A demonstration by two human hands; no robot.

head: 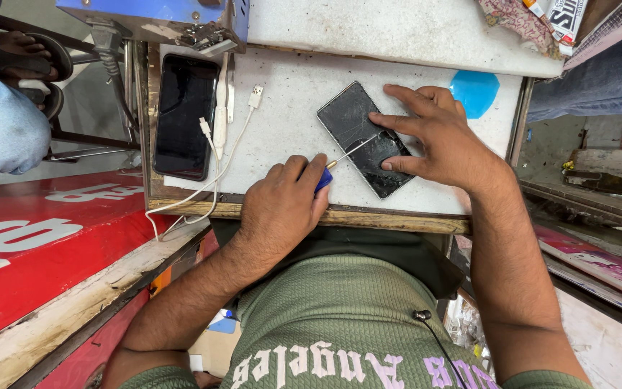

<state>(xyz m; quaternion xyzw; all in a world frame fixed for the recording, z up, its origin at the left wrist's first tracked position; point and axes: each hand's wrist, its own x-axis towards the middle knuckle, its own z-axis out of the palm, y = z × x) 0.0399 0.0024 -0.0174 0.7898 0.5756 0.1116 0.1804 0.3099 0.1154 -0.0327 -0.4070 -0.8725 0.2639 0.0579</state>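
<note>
A black phone (pixel 354 122) with a cracked, scuffed back lies tilted on the small white worktop (pixel 289 137). My right hand (pixel 437 140) rests on the phone's near end, fingers spread and pressing it down. My left hand (pixel 282 205) is closed around a small screwdriver (pixel 323 179) with a blue handle. Its thin metal shaft reaches to the phone's middle, just under my right fingertips.
A second black phone (pixel 181 115) lies at the worktop's left with white cables (pixel 219 137) beside it. A blue machine (pixel 160 18) stands at the back left, a blue pad (pixel 475 92) at the back right. A red counter (pixel 44 245) lies left; another person's sandalled foot (pixel 19 54) is far left.
</note>
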